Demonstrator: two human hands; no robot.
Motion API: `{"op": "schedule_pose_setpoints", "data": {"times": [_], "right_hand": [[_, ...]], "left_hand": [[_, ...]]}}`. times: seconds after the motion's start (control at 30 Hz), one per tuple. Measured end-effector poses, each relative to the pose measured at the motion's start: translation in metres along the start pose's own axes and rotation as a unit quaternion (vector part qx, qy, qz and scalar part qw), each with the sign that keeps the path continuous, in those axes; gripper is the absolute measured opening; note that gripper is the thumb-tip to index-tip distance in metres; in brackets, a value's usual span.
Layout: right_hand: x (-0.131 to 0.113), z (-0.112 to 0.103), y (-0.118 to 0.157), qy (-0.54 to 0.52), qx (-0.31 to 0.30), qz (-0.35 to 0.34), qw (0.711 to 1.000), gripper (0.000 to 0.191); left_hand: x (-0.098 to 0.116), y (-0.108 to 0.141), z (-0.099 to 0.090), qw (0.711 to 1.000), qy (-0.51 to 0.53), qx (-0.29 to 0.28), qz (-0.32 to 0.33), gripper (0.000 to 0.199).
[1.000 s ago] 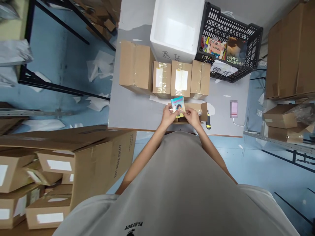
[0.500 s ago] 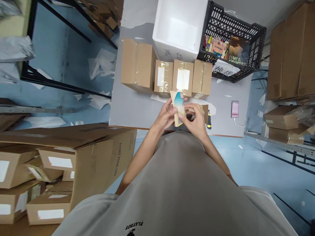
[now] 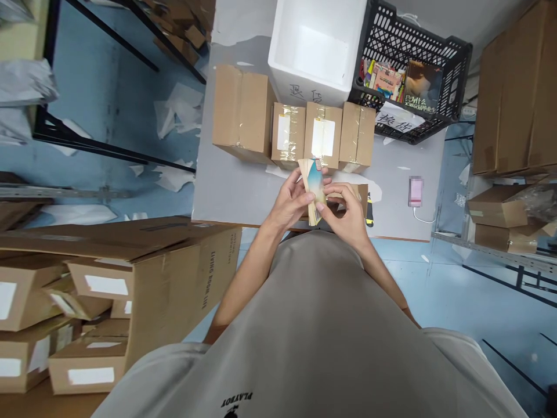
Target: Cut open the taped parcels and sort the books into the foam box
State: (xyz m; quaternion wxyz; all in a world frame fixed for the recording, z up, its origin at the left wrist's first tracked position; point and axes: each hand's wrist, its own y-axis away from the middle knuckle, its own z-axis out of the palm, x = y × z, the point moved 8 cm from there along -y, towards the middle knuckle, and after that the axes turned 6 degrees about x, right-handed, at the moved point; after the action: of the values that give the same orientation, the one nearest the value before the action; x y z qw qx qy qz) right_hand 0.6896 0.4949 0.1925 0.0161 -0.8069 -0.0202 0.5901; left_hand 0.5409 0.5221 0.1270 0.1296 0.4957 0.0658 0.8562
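Observation:
A book (image 3: 315, 183) with a blue and cream cover is held upright between my two hands near the table's front edge, its page edges turned toward the left. My left hand (image 3: 292, 200) grips it from the left, thumb on the cover and fingers behind. From the right, my right hand (image 3: 346, 210) pinches the cover side with thumb and fingers. Partly hidden behind my right hand is a small brown carton (image 3: 360, 194). Just right of it lies a yellow and black box cutter (image 3: 369, 210).
Taped cartons (image 3: 322, 136) stand in a row behind my hands. Beyond them are a white foam box (image 3: 315, 46) and a black crate (image 3: 452, 87) holding books. A phone (image 3: 415, 191) with a cable lies on the right. A large carton (image 3: 187, 284) full of parcels stands at left.
The book has turned slightly, showing more of its page edges and less of its cover. Both hands keep their hold and have barely moved.

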Motion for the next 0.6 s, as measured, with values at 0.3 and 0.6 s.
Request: {"op": "schedule_pose_setpoints", "data": {"times": [0.3,0.6], "right_hand": [[0.007,-0.001,-0.001,-0.01,-0.015,0.013,1.0,0.039],[-0.011,-0.021,0.006,0.056,0.023,-0.073,0.996,0.019]], "left_hand": [[-0.004,-0.001,0.0,0.999,0.022,-0.022,0.025,0.089],[-0.004,-0.001,-0.008,1.0,0.02,0.004,0.017,0.089]]}}
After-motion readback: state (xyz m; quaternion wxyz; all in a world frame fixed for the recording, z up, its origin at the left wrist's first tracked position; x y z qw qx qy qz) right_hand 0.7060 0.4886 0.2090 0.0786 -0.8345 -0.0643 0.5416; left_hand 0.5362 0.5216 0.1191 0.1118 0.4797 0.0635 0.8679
